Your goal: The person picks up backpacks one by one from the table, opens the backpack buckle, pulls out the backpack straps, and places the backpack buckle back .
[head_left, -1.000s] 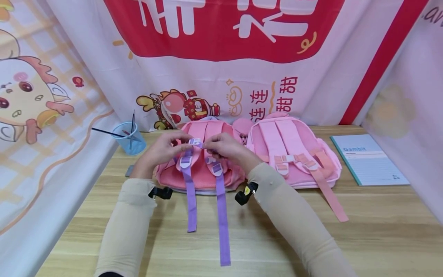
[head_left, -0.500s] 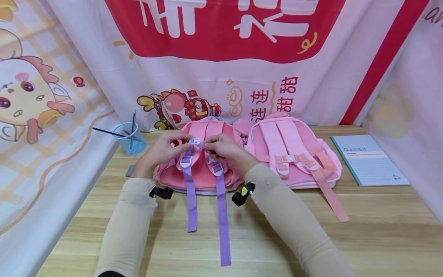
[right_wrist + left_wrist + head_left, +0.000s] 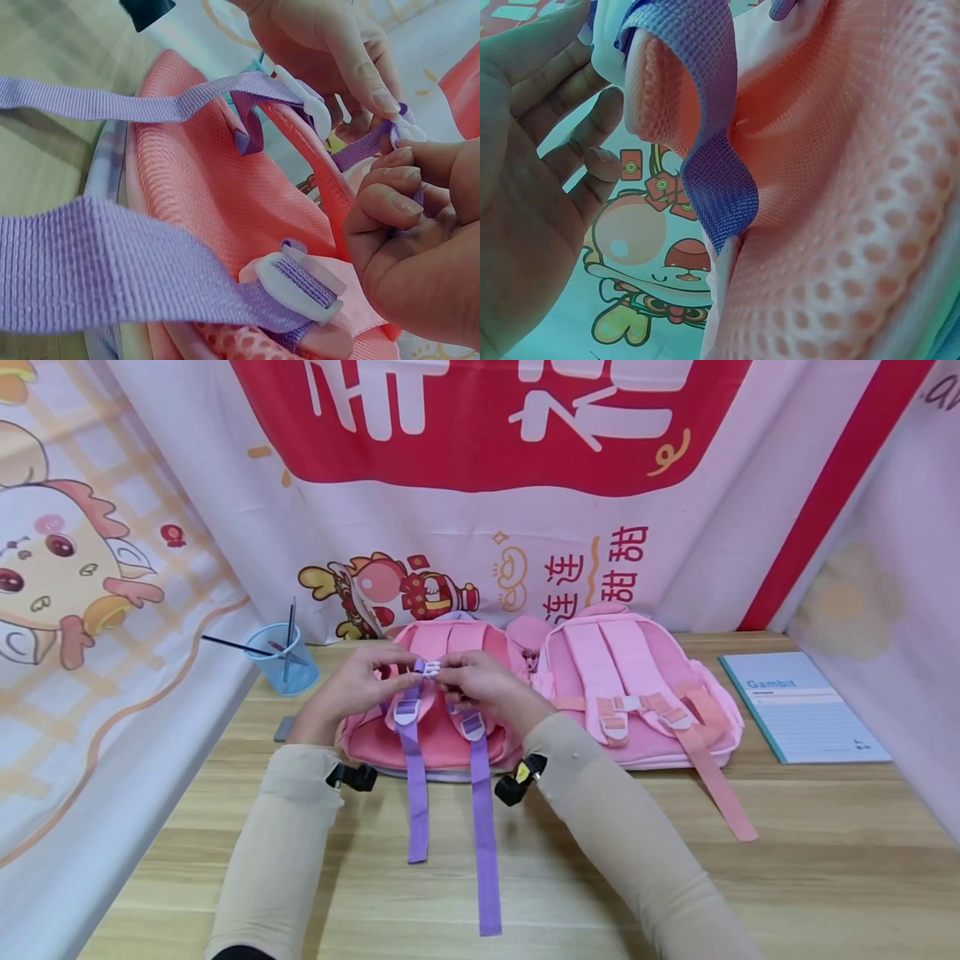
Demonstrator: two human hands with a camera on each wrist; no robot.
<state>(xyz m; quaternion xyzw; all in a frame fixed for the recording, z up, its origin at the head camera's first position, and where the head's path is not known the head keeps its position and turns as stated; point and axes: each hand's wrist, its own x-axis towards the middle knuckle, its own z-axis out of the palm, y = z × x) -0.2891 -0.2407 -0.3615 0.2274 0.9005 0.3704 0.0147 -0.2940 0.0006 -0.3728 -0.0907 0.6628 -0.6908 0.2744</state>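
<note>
At the middle of the head view, just below the cloth backdrop (image 3: 720,568), a white buckle (image 3: 430,669) sits over a coral backpack (image 3: 438,752) on the table (image 3: 570,893). The left hand (image 3: 356,683) pinches it from nine o'clock, the right hand (image 3: 486,683) from three; whether its halves are joined I cannot tell. Two purple straps (image 3: 486,843) hang toward six o'clock. At three o'clock from the coral backpack stands a pink backpack (image 3: 641,747), with a notebook (image 3: 806,706) beyond; a blue pen cup (image 3: 283,672) is near ten.

The left wrist view has the left hand at nine o'clock, lower fingers loosely bent, its pinch out of sight; coral mesh fills three o'clock.

From the right wrist, both hands close thumb and fingertips on the buckle at two o'clock, the right hand's other fingers curled inward.
</note>
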